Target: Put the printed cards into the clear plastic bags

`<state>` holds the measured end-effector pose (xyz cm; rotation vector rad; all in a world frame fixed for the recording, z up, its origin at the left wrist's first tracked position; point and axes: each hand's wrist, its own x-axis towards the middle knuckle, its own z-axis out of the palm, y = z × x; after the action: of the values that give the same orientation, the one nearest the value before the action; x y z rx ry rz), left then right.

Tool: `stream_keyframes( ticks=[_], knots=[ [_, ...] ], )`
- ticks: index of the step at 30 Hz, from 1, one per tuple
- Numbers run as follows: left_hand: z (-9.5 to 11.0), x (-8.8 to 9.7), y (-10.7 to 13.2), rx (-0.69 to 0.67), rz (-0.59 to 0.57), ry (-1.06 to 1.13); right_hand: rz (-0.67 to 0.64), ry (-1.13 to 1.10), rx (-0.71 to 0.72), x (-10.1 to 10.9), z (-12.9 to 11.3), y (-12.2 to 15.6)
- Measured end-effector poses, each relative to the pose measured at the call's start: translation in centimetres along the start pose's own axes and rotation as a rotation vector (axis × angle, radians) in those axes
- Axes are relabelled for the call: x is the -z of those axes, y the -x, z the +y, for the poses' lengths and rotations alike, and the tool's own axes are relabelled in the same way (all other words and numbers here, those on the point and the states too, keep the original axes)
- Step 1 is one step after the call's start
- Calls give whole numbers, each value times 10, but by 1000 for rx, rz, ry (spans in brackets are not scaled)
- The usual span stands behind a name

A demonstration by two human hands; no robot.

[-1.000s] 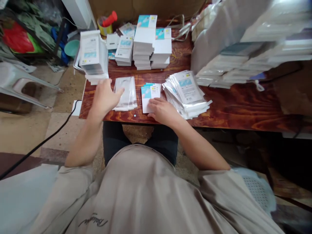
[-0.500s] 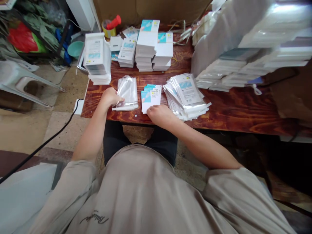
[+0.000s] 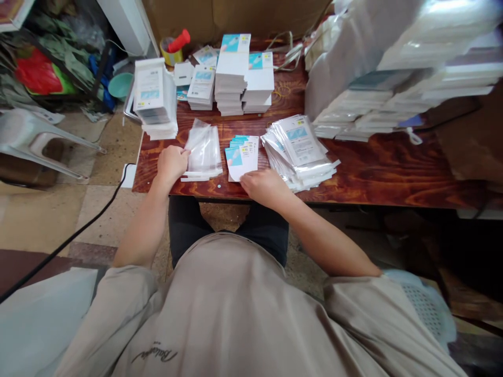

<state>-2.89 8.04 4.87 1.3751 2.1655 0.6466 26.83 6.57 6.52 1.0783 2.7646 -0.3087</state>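
My left hand point(image 3: 171, 163) is closed in a pinch on the top clear plastic sleeve point(image 3: 198, 137), lifting its left edge off a small pile of clear sleeves point(image 3: 204, 159) on the wooden table point(image 3: 377, 167). My right hand point(image 3: 264, 186) rests with curled fingers on the near edge of a fanned stack of white and blue cards point(image 3: 242, 156), gripping a card there. To the right lies a spread heap of bagged cards point(image 3: 301, 152).
Tall stacks of white card packs point(image 3: 243, 73) and a bundled block of packs point(image 3: 151, 94) stand at the back of the table. Blurred piles of bagged goods point(image 3: 393, 63) fill the right. A yellow cup with a red tool point(image 3: 173, 44), a grey chair point(image 3: 35, 139) and a black cable point(image 3: 78, 230) are at the left.
My left hand drew back from flat on the sleeve pile to its left edge, pinched the top sleeve and raised it. My right hand slid to the near edge of the cards.
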Motion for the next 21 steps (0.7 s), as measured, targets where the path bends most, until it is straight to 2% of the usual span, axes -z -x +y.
stream_keyframes(
  ticks=[3,5,7,9,13,15,17,19,21],
  knots=[
    [8,0,9,-103,95,-245,2,-3,4,-1,-1,0],
    [13,1,14,-132,206,-246,3,-8,2,-2,0,1],
    [15,3,17,-152,238,-167,28,-30,-15,-3,1,3],
    [15,3,16,-154,221,-1,152,-102,-83,-2,2,8],
    [12,-7,10,-5,206,463,698,-423,-392,3,-1,21],
    [10,-16,7,39,186,555,892,-622,-560,5,-4,25],
    [9,-23,5,2,151,495,957,-801,-652,4,-6,26],
    [9,-27,4,-82,143,321,956,-929,-664,0,-5,25],
    [9,-27,4,-141,182,161,942,-1006,-659,-5,-2,24]
  ],
)
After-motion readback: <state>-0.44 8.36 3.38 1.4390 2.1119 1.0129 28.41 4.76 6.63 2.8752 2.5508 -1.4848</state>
